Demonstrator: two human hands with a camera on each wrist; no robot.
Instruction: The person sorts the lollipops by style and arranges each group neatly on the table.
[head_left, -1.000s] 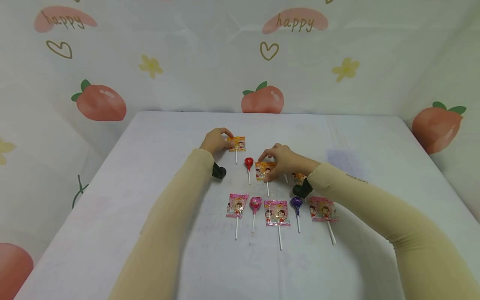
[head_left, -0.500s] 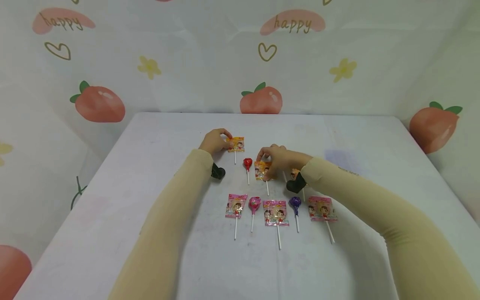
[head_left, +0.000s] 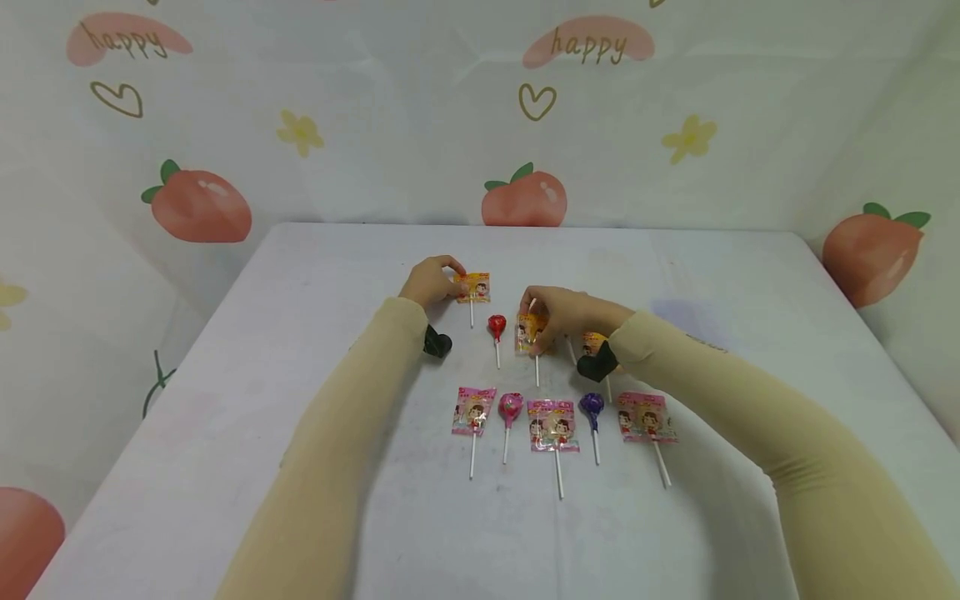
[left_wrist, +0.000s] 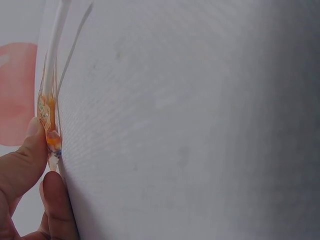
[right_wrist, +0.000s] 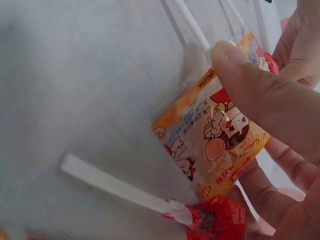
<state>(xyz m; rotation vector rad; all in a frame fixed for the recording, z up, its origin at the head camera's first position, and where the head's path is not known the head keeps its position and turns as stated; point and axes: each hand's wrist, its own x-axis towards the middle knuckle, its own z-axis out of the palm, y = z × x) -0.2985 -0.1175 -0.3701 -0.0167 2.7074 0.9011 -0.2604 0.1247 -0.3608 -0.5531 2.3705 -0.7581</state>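
My left hand pinches the side of an orange-wrapped lollipop at the back of the table. In the left wrist view the thumb lies on its wrapper, with a finger at the lower edge. Toward the middle, my right hand holds a second orange-wrapped lollipop, thumb across the front of the packet and fingers behind. Between these two lies a round red lollipop. Another red lollipop sits beside the right fingers; in the head view the hand hides its head.
A third orange-wrapped lollipop lies partly behind the right wrist. The nearer row has pink-wrapped lollipops, a round pink lollipop and a purple lollipop. A printed cloth backdrop hangs behind the white table.
The right hand's packet has shifted slightly away from the person and tilted up a little, its stick moving with it. The left hand stays on its lollipop.
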